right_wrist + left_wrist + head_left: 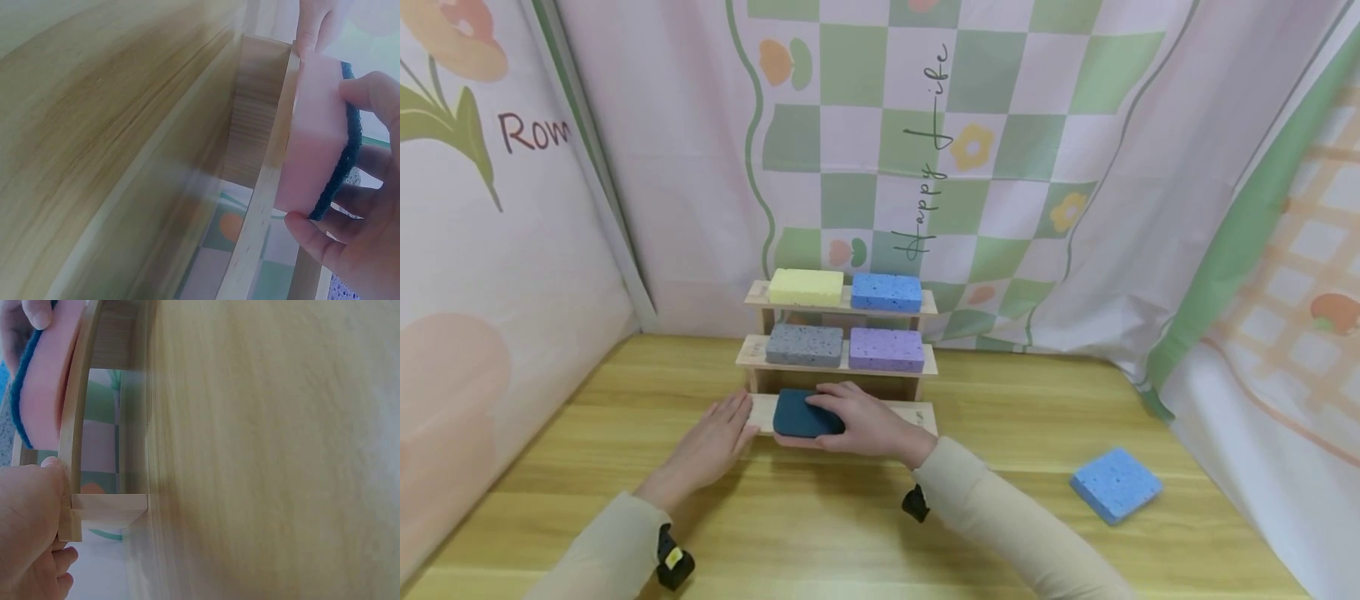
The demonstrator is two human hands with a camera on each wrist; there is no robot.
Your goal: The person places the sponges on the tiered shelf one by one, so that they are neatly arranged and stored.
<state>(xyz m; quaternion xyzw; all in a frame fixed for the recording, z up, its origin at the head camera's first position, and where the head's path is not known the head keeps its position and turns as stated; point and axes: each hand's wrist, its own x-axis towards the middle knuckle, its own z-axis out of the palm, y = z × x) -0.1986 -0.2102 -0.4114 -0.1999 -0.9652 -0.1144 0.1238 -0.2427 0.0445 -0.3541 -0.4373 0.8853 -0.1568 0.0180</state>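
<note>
A wooden three-tier shelf [842, 372] stands at the middle of the table. My right hand [871, 421] grips a pink scouring sponge [797, 417], dark teal pad upward, at the left part of the lowest tier. The right wrist view shows the pink foam [319, 125] against the board, thumb on one side and fingers on the other. My left hand [711, 442] holds the left end of that lowest tier [75, 425], thumb at its front edge. On the middle tier lie a grey sponge [805, 346] and a purple sponge [886, 350].
The top tier bears a yellow sponge [807, 287] and a blue sponge [886, 292]. Another blue sponge [1116, 485] lies apart on the wooden table [1015, 425], to the right. Patterned curtains [1037, 133] hang behind the shelf and along both sides.
</note>
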